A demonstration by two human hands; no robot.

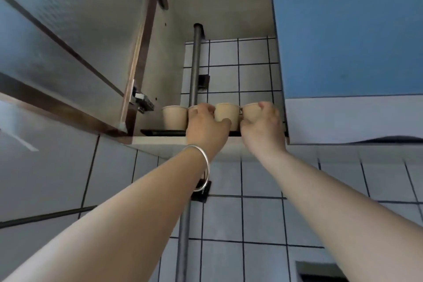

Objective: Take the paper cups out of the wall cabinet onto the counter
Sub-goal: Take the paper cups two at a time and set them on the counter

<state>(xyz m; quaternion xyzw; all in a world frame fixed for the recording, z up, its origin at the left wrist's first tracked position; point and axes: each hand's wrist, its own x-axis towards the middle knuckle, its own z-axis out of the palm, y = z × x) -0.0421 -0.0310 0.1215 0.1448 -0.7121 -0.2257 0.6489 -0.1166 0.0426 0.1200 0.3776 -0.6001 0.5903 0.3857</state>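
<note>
Several beige paper cups stand in a row on a dark tray (160, 132) at the front of the open wall cabinet's shelf (158, 142). The leftmost cup (174, 117) stands free. My left hand (206, 126), with a silver bangle on the wrist, is wrapped around the second cup (193, 109), which it mostly hides. The third cup (226, 114) stands untouched between my hands. My right hand (263, 126) grips the rightmost cup (250, 112). The counter is out of view.
The cabinet door (68, 52) hangs open to the left, its hinge (142, 99) near the cups. A grey vertical pipe (195, 64) runs through the cabinet behind the cups. A closed blue cabinet (348, 30) flanks the right. White tiled wall below.
</note>
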